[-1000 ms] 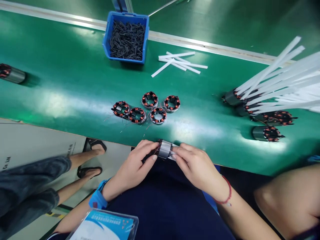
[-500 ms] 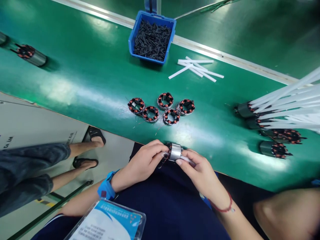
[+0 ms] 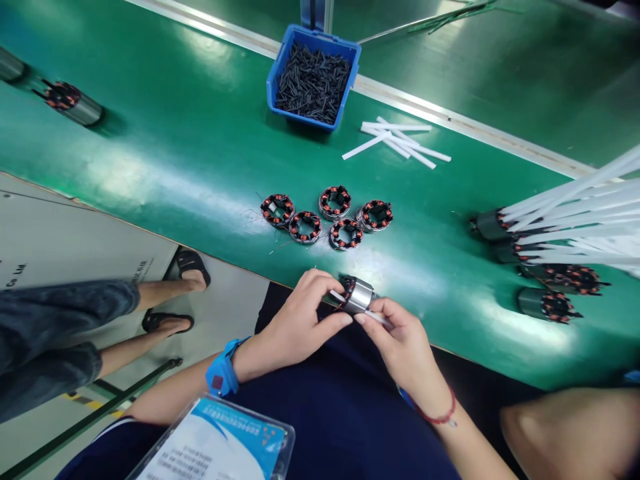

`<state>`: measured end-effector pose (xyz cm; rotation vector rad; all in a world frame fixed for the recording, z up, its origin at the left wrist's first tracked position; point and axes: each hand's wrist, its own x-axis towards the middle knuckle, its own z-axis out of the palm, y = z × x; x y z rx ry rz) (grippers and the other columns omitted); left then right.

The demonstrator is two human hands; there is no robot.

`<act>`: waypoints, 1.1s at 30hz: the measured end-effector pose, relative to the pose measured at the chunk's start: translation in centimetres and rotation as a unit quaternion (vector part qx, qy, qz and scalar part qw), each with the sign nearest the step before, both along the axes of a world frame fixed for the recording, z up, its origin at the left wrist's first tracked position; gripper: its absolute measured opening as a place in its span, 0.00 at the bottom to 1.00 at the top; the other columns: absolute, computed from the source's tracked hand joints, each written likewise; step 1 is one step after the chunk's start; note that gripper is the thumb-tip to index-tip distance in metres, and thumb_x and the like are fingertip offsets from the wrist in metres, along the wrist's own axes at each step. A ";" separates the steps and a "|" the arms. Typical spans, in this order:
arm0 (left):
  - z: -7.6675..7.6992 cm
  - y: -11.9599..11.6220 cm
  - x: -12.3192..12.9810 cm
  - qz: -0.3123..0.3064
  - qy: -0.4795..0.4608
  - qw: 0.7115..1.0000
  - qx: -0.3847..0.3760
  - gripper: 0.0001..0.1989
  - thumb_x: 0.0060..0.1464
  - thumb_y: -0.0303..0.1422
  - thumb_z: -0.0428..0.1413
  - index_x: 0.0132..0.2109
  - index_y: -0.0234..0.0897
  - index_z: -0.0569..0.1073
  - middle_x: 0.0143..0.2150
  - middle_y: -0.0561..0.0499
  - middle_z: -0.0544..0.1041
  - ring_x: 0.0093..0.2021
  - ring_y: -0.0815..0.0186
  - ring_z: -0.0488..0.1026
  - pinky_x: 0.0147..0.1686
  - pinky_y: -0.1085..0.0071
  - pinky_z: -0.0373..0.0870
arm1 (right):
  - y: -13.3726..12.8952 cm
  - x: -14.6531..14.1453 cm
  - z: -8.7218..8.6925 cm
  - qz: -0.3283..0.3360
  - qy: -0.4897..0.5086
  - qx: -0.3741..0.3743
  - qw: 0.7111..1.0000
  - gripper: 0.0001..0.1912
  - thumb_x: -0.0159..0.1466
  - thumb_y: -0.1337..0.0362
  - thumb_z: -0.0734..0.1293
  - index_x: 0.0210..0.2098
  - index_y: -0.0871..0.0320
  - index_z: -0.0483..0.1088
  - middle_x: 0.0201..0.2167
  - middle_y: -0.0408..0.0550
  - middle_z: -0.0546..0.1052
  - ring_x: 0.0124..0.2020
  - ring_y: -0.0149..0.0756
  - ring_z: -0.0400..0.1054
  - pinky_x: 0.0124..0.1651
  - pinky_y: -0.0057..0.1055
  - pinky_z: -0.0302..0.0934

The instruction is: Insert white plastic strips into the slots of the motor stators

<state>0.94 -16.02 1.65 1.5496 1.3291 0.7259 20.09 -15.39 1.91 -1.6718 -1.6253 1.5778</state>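
Note:
A motor stator (image 3: 360,295), a silver steel ring with copper windings at its left end, is between my hands at the bench's near edge. My left hand (image 3: 300,323) has its curled fingers and thumb around the winding end, and a white tube end (image 3: 337,295) sticks out there. On the other side my right hand (image 3: 403,337) pinches a white tube (image 3: 379,318) between thumb and fingers, close against the stator's right end. Further in on the bench lie several shorter wound stators (image 3: 346,234) with thin loose wires.
A blue bin (image 3: 273,90) of short black tubes stands at the back. White tubes (image 3: 400,137) lie right of it. More stators (image 3: 537,303), some carrying long white tubes (image 3: 575,207), stand at the right; another stator (image 3: 83,107) is far left. A person's legs (image 3: 120,353) show at left.
The stator has tilted, its right end lower. My left thumb has moved from the winding end to below the stator. My right hand keeps its pinch on the tube.

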 end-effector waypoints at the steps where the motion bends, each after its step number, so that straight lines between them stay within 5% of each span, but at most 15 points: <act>1: -0.1 0.1 0.2 -0.005 0.014 1.000 0.003 0.07 0.56 0.31 0.55 0.42 0.36 0.67 0.43 0.47 0.67 0.45 0.62 0.64 0.45 0.65 0.64 | 0.1 0.0 0.1 0.005 -0.001 0.009 1.000 0.12 0.62 0.54 0.63 0.33 0.58 0.69 0.27 0.44 0.70 0.28 0.31 0.62 0.32 0.27 0.58; 6: -0.5 0.2 0.6 0.006 0.032 0.999 0.019 0.03 0.57 0.29 0.53 0.40 0.36 0.68 0.40 0.48 0.68 0.43 0.63 0.64 0.45 0.64 0.63 | 0.7 0.8 0.9 0.070 0.010 0.022 0.997 0.15 0.66 0.57 0.59 0.45 0.54 0.74 0.36 0.48 0.75 0.37 0.38 0.69 0.41 0.32 0.63; 18: -0.2 0.3 0.4 -0.029 0.042 0.999 0.007 0.05 0.55 0.26 0.53 0.40 0.36 0.67 0.40 0.49 0.68 0.41 0.64 0.63 0.48 0.63 0.61 | 1.8 2.3 1.5 0.232 -0.043 -0.012 0.972 0.20 0.68 0.59 0.54 0.55 0.51 0.67 0.26 0.41 0.73 0.23 0.32 0.63 0.28 0.30 0.61; 22: 0.1 0.5 0.5 -0.034 0.048 0.998 0.005 0.06 0.55 0.27 0.53 0.41 0.36 0.67 0.40 0.49 0.68 0.41 0.63 0.63 0.46 0.63 0.62 | 3.0 3.8 3.1 0.310 -0.078 0.021 0.947 0.21 0.67 0.58 0.57 0.58 0.50 0.63 0.36 0.46 0.78 0.32 0.38 0.71 0.37 0.34 0.66; 25: 0.1 0.7 0.6 -0.042 0.048 0.998 0.009 0.04 0.56 0.30 0.54 0.38 0.36 0.68 0.37 0.50 0.69 0.39 0.63 0.63 0.43 0.64 0.62 | 6.0 5.1 5.1 0.342 -0.119 0.105 0.926 0.21 0.64 0.57 0.62 0.56 0.49 0.66 0.46 0.48 0.76 0.44 0.41 0.71 0.46 0.37 0.65; 28: -0.3 0.6 0.8 -0.021 0.017 0.999 0.022 0.02 0.57 0.29 0.53 0.37 0.35 0.67 0.37 0.49 0.68 0.39 0.64 0.63 0.41 0.66 0.62 | 11.3 4.4 5.8 0.249 -0.188 0.233 0.921 0.15 0.64 0.58 0.62 0.48 0.52 0.70 0.43 0.48 0.76 0.42 0.41 0.70 0.46 0.38 0.64; 31: -0.6 0.5 0.7 0.030 0.003 0.999 0.040 0.02 0.57 0.27 0.52 0.39 0.35 0.67 0.39 0.48 0.68 0.41 0.64 0.64 0.42 0.67 0.63 | 17.5 1.3 4.1 0.170 -0.264 0.375 0.872 0.12 0.63 0.63 0.62 0.44 0.57 0.71 0.39 0.52 0.75 0.41 0.44 0.68 0.44 0.41 0.62; 33: -0.5 0.5 0.5 0.049 0.026 0.998 0.039 0.02 0.57 0.27 0.52 0.39 0.35 0.67 0.39 0.48 0.67 0.42 0.64 0.63 0.43 0.67 0.62 | 21.3 -1.2 2.0 0.176 -0.297 0.456 0.820 0.13 0.62 0.66 0.61 0.45 0.60 0.70 0.43 0.57 0.72 0.45 0.48 0.65 0.45 0.43 0.60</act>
